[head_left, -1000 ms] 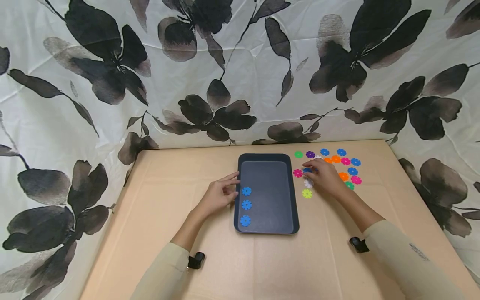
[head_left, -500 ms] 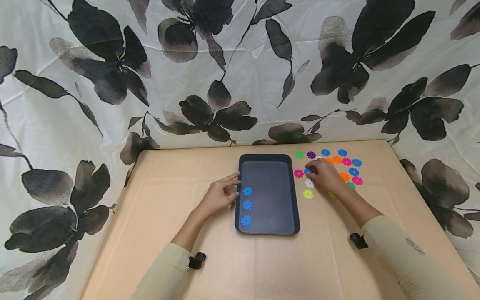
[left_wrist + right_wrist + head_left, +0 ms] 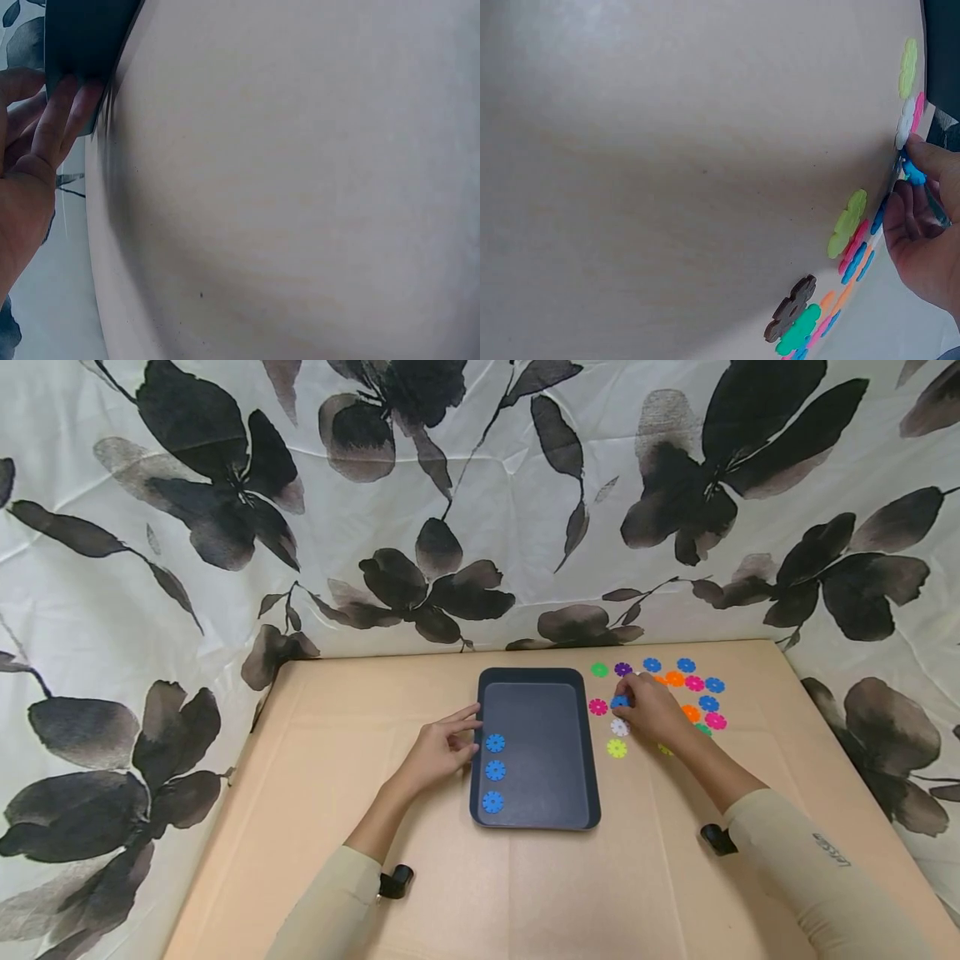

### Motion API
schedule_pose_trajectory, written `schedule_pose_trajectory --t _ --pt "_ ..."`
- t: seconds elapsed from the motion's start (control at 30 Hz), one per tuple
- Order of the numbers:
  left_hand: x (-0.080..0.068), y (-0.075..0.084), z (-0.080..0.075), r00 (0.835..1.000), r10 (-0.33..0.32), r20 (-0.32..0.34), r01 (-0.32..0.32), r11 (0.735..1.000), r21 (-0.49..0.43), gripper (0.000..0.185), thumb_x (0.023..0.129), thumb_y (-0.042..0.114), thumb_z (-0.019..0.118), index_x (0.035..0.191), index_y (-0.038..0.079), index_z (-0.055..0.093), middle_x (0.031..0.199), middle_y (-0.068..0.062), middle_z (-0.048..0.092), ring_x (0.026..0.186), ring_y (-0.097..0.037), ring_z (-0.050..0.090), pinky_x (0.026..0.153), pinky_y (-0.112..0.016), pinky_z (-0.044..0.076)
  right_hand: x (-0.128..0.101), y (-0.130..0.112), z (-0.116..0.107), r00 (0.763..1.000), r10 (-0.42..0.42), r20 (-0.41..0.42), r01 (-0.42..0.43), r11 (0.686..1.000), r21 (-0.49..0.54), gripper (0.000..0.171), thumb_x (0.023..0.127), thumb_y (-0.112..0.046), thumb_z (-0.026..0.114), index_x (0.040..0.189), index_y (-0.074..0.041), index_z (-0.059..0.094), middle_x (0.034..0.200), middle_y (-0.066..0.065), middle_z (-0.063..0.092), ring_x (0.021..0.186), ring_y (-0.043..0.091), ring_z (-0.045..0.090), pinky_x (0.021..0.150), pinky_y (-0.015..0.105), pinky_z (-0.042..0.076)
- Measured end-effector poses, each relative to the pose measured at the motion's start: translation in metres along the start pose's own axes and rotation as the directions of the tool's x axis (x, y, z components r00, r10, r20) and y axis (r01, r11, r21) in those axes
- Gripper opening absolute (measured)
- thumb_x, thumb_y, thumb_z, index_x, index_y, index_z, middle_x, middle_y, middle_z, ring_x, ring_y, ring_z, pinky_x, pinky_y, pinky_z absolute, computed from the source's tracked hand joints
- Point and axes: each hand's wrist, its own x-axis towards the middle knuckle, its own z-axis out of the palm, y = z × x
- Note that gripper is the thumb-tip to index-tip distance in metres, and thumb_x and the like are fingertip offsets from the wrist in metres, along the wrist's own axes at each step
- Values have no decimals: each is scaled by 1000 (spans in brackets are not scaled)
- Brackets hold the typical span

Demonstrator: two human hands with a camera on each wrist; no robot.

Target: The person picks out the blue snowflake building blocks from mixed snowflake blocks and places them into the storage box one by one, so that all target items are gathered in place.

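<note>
Done: three blue discs (image 3: 493,769) lie in the tray (image 3: 537,816).
Right hand (image 3: 651,710): fingers pinch a blue disc (image 3: 618,702) beside the tray.
Left hand (image 3: 438,749): relaxed fingers touch the tray's edge.
Left: other blue discs (image 3: 706,692) on the table (image 3: 315,760).

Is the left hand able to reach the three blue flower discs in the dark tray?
Probably yes. The left hand rests at the left rim of the dark tray, and the three blue flower discs lie just inside that rim, with nothing over them.
</note>
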Motion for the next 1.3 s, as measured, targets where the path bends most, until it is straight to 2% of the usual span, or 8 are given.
schedule_pose_trajectory --t 0.17,0.4,0.53,0.67,0.87,1.07,1.17,1.3 --pt "-1 0 0 1000 -1 -5 1 1000 -8 39 90 0 75 129 -1 70 157 -8 52 78 -12 68 71 -20 56 -3 0 0 1000 -22 -11 22 999 28 20 95 -9 73 109 -4 60 95 15 64 89 30 57 85 46 57" --pt "-1 0 1 1000 4 -5 -4 1000 -12 40 91 -1 74 130 -1 69 157 -7 52 80 -12 69 72 -19 56 -9 0 -5 999 -21 -31 23 998 62 17 98 -10 70 113 -6 65 101 15 70 94 32 62 89 50 58" --pt "-1 1 0 1000 14 -5 -14 1000 -16 40 90 -1 74 130 -2 69 156 -8 53 81 -14 69 73 -20 56 -14 -3 -12 996 -54 -64 59 995 80 18 97 -9 71 114 -4 68 105 20 72 97 38 67 90 55 57" --pt "-3 1 0 1000 21 -2 -21 1000 -24 40 90 -1 74 130 -2 69 156 -9 53 80 -13 70 72 -20 56 -21 -8 -18 995 -56 -85 64 994 92 22 97 -9 71 118 -4 69 109 20 73 102 39 68 92 55 58" --pt "-6 1 0 1000 25 1 -25 999 -37 40 90 -1 75 129 -2 70 156 -9 53 81 -13 71 73 -20 57 -32 -20 -24 988 -69 -136 90 984 155 30 97 -13 72 126 -5 68 110 15 74 99 32 70 83 42 62" --pt "-10 0 -1 1000 21 13 -20 999 -44 41 90 -2 74 130 -2 69 157 -9 52 83 -14 71 74 -20 57 -43 -41 -24 985 -61 -162 99 966 239 31 96 -14 74 124 -5 68 105 13 73 92 30 72 72 23 61" --pt "-12 0 -2 1000 14 17 -13 999 -47 41 90 -2 74 131 -2 69 157 -7 52 83 -14 71 74 -20 57 -46 -53 -22 984 -70 -164 109 964 243 30 95 -15 75 123 -5 69 100 11 73 90 28 72 72 20 59" --pt "-15 1 -5 1000 14 21 -13 999 -45 41 90 -2 74 131 -2 68 157 -8 51 84 -16 71 76 -22 58 -48 -68 -19 984 -96 -151 129 966 224 29 94 -16 76 121 -7 72 97 8 73 86 24 68 72 22 57"
